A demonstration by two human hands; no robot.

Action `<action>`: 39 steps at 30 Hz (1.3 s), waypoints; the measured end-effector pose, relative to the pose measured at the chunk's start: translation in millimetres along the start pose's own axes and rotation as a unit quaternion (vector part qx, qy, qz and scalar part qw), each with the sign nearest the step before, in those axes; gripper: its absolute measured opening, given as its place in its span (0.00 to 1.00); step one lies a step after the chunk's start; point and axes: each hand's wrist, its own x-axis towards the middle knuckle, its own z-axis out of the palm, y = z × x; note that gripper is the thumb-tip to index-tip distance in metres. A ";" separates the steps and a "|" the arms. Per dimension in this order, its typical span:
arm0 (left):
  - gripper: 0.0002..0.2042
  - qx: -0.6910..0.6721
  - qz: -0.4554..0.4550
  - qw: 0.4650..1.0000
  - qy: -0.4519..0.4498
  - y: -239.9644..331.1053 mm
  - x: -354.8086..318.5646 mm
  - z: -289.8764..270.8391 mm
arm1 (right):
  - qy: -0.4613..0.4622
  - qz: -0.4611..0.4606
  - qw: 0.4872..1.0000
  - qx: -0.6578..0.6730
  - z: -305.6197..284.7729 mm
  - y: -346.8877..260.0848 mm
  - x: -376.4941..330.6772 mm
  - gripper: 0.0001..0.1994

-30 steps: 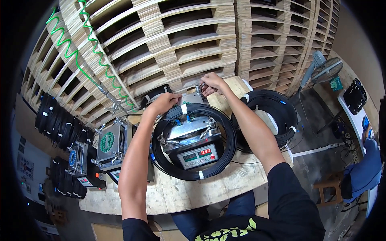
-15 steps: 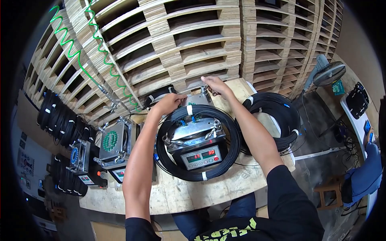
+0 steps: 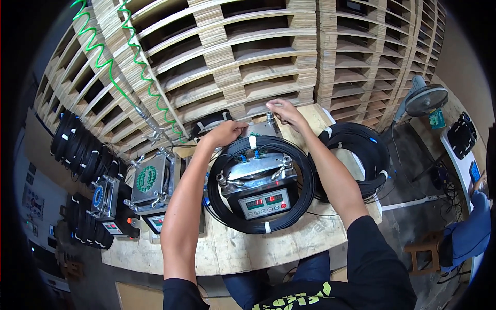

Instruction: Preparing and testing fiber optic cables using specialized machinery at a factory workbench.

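Observation:
A black machine with a metal top (image 3: pixel 253 169) and a red-lit display panel (image 3: pixel 264 202) stands in front of me on the wooden table. Around it hangs a big coil of black cable (image 3: pixel 306 199), tied with white bands; blue connectors (image 3: pixel 244 158) sit at the metal top's far side. My left hand (image 3: pixel 225 133) reaches past the coil to the far left of the plate, fingers bent together, their tips partly hidden. At the far right corner, my right hand (image 3: pixel 289 113) has thumb and fingers closed just above a metal corner post (image 3: pixel 270 120); anything between them is too small to make out.
Two similar machines (image 3: pixel 147 181) (image 3: pixel 106 199) stand to the left. Another black cable coil (image 3: pixel 356 129) lies at the right. Stacked pallets (image 3: pixel 237 62) rise behind the table; green coiled air hoses (image 3: pixel 132 46) hang left. A fan (image 3: pixel 426 99) and a seated person's arm (image 3: pixel 473 222) are at far right.
My right hand has shifted from the corner post's side to just above its top, its raised thumb now lowered to the fingers. The left hand stays about in place. The display's right-hand reading has changed.

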 end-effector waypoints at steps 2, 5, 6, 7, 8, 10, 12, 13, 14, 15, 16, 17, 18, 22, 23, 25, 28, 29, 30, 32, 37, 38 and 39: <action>0.21 0.000 0.006 1.000 -0.005 -1.9 2.2 0.0 | 0.023 -0.020 0.995 0.099 5.6 -4.3 -7.2 0.21; 0.21 -0.007 0.011 1.000 -0.021 10.1 14.4 0.6 | -0.060 -0.059 0.985 0.150 -25.6 16.2 1.0 0.21; 0.22 -0.012 0.004 0.999 -0.036 17.6 19.8 1.9 | -0.057 -0.045 0.983 0.169 -35.4 20.9 3.9 0.22; 0.22 -0.012 0.002 0.999 -0.036 19.8 16.3 -1.7 | -0.059 -0.045 0.983 0.170 -30.0 19.2 3.4 0.22; 0.21 -0.021 -0.015 0.998 -0.051 22.4 13.8 -5.1 | -0.020 -0.040 0.989 0.144 -26.4 18.4 0.2 0.24; 0.19 -0.091 -0.002 0.996 -0.008 11.6 4.3 -12.5 | 0.011 -0.010 0.991 0.134 -14.2 7.3 -9.4 0.36; 0.17 -0.174 -0.044 0.979 0.095 3.0 -8.9 -27.7 | 0.010 0.007 0.998 0.067 1.6 -13.8 -32.3 0.42; 0.18 -0.223 -0.036 0.964 0.139 -15.4 -14.9 -34.8 | 0.016 0.019 1.000 0.002 12.7 -26.0 -43.1 0.48; 0.21 -0.263 -0.082 0.952 0.133 -12.2 -15.2 -34.0 | 0.002 0.015 0.998 -0.067 9.0 -27.7 -51.5 0.57; 0.24 -0.304 -0.127 0.936 0.126 -9.0 -15.6 -31.9 | -0.003 -0.048 0.994 -0.096 4.0 -10.3 -47.2 0.57; 0.27 -0.359 -0.155 0.915 0.104 -8.1 -18.3 -29.3 | 0.011 -0.072 0.990 -0.120 4.1 -3.4 -45.5 0.58; 0.31 -0.413 -0.179 0.889 0.081 -10.6 -21.0 -25.6 | 0.025 -0.096 0.985 -0.142 4.7 3.3 -42.6 0.58; 0.36 -0.454 -0.229 0.859 0.055 -21.4 -19.0 -16.7 | 0.036 -0.130 0.981 -0.138 5.1 9.5 -38.7 0.58; 0.35 -0.594 -0.150 0.790 0.018 -32.9 -22.8 -0.7 | 0.021 -0.092 0.989 -0.112 4.8 14.0 -37.1 0.57; 0.33 -0.640 -0.151 0.752 0.052 -36.8 -23.2 6.3 | 0.018 -0.092 0.989 -0.117 4.1 15.9 -37.4 0.57; 0.31 -0.685 -0.154 0.707 0.090 -51.8 -26.3 18.8 | 0.037 -0.075 0.994 -0.072 8.4 20.1 -37.3 0.58; 0.20 -0.755 -0.113 0.610 0.211 -58.2 -19.4 37.5 | 0.044 -0.051 0.996 -0.051 -2.7 21.5 -42.7 0.56; 0.20 -0.754 -0.116 0.609 0.219 -70.1 -22.9 43.2 | 0.037 -0.051 0.997 -0.051 3.5 17.8 -42.8 0.56; 0.18 -0.751 -0.094 0.600 0.257 -81.6 -26.4 48.8 | 0.027 -0.056 0.997 -0.038 9.7 14.0 -43.0 0.55; 0.14 -0.751 -0.093 0.586 0.289 -81.2 -23.7 57.6 | 0.022 -0.042 0.998 -0.034 6.9 11.2 -46.7 0.53; 0.12 -0.680 -0.165 0.656 0.283 -81.5 -36.5 59.5 | 0.029 -0.044 0.998 -0.032 7.9 13.2 -48.0 0.52; 0.12 -0.721 -0.137 0.602 0.314 -71.8 -32.6 56.6 | 0.027 -0.044 0.998 -0.021 4.1 16.1 -47.5 0.52; 0.13 -0.758 -0.108 0.545 0.344 -62.8 -30.2 53.0 | 0.030 -0.042 0.998 -0.022 1.6 19.6 -46.3 0.52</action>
